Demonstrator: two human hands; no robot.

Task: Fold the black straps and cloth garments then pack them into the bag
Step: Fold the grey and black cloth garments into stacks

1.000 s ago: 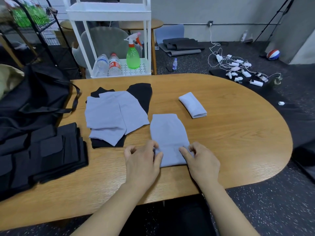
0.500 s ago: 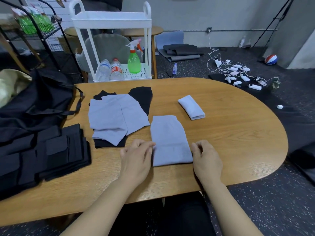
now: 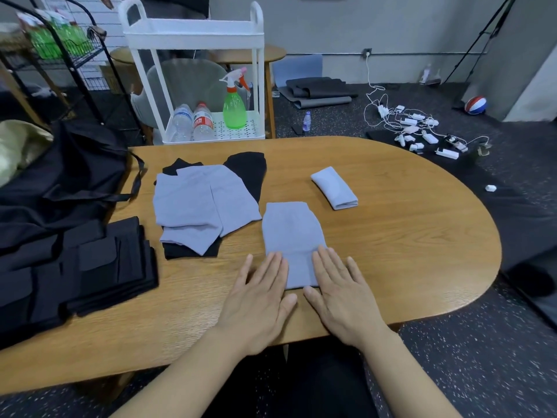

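Observation:
A lavender cloth garment [image 3: 291, 233] lies flat near the table's front edge. My left hand [image 3: 259, 300] and my right hand [image 3: 343, 294] rest palm down with fingers spread on its near end, holding nothing. A pile of lavender and black garments [image 3: 205, 203] lies to the left of it. One folded lavender garment [image 3: 334, 188] sits further back on the right. Folded black straps [image 3: 90, 267] are stacked at the left, in front of the black bag [image 3: 66, 182].
The oval wooden table [image 3: 407, 236] ends close on the right. Behind it stands a white cart [image 3: 196, 34] with water bottles and a green spray bottle [image 3: 233, 107]. Chargers and cables [image 3: 422, 134] lie on the floor at the back right.
My hands have gone from pinching the garment's near corners to lying flat and spread on its near end. The view shifted slightly.

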